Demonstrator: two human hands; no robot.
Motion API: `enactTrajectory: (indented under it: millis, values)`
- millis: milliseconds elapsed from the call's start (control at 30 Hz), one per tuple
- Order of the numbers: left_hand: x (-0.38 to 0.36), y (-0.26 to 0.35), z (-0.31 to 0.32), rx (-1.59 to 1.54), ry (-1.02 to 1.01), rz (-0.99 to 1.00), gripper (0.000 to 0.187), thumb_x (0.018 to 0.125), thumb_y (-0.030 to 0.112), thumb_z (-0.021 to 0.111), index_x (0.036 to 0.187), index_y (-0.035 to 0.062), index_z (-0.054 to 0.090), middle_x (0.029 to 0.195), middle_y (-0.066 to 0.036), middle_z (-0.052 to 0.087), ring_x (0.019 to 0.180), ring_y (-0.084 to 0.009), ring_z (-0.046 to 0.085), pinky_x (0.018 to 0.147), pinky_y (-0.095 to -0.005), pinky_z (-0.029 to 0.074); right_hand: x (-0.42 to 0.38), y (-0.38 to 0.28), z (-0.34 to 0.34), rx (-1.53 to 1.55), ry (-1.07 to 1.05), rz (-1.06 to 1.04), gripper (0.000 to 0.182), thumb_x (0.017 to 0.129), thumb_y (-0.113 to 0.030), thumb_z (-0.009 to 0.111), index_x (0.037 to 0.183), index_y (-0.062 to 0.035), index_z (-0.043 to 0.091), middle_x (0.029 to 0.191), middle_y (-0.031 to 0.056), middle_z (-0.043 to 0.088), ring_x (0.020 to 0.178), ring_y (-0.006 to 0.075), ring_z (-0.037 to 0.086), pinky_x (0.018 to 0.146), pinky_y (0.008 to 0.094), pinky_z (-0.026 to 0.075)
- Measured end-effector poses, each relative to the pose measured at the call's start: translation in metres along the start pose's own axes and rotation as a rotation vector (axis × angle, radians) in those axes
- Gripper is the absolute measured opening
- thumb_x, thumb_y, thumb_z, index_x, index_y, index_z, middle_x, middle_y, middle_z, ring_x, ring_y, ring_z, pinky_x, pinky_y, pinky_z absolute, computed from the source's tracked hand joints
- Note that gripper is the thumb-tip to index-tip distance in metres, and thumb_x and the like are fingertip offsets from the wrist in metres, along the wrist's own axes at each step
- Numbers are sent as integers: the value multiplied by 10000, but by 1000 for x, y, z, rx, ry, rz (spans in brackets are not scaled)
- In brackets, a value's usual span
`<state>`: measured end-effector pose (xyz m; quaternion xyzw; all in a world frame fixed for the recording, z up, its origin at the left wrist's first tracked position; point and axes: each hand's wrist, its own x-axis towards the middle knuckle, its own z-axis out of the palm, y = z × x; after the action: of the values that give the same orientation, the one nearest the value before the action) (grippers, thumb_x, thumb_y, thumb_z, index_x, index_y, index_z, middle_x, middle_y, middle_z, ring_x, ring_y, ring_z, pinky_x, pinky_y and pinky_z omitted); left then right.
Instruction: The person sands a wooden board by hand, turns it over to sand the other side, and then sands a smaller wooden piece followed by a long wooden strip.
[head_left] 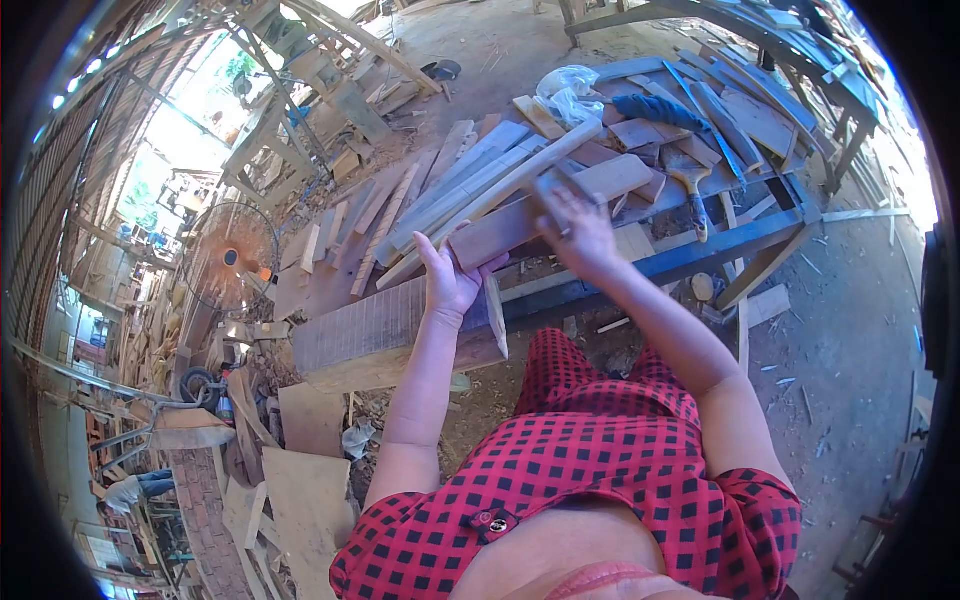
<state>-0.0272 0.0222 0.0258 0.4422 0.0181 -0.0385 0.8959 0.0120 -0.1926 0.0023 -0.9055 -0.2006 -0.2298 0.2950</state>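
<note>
A short wooden board (490,235) lies slanted across the middle of the view, above the bench. My left hand (455,278) is wrapped under its near left end, thumb pointing up beside it. My right hand (583,232) is closed on a dark flat block (562,200), which rests on the board's upper face toward its far end. Some fingers of my right hand are blurred. Under and behind the board lie long wooden strips (480,190). A paintbrush (692,185) lies to the right of my right hand.
A dark-edged bench (660,262) runs below the wood pile. A thick wooden beam (370,325) sits at its left. A round fan (232,257) stands farther left. Clear plastic (570,92) and a blue saw-like strip (712,125) lie on the pile.
</note>
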Motion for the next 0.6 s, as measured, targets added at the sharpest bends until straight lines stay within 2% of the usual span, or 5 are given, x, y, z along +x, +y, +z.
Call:
enactTrajectory:
  millis: [67,167,300,367,600]
  values:
    - [5,-2,-11,4,-25,-4,951,772,815,262,1259,7,386,1221,-208,512,1096,-346,546,881,-521,484,-10,-41,-1,121,-120,-93,538,904,-402,498,1396,-219,382,1370,127,449,1284,299,394,1082,540,173]
    - [13,-6,-29,-98,-77,-18,959,781,809,245,1282,4,386,1249,-202,504,1105,-320,547,877,-512,487,-23,-68,5,244,-122,-312,538,890,-366,534,1386,-212,395,1351,130,464,1287,303,390,1075,563,185]
    - [5,-1,-12,-11,-55,-14,967,783,809,236,1296,2,382,1267,-202,494,1109,-315,545,904,-516,471,-16,-45,4,143,-114,-386,517,893,-382,522,1372,-218,414,1313,137,492,1237,296,447,1048,535,224]
    - [1,1,-2,13,-82,-6,974,778,813,238,1295,0,376,1264,-206,493,1114,-327,540,914,-522,464,-4,-21,-10,142,-126,-172,527,901,-384,516,1392,-241,388,1350,128,471,1280,296,405,1091,552,163]
    - [1,0,-1,-22,-6,-17,895,775,810,263,1222,47,399,1240,-211,481,1117,-361,522,883,-531,479,24,124,-13,-185,1,269,536,924,-528,367,1362,-228,440,1350,117,479,1285,267,400,1078,490,170]
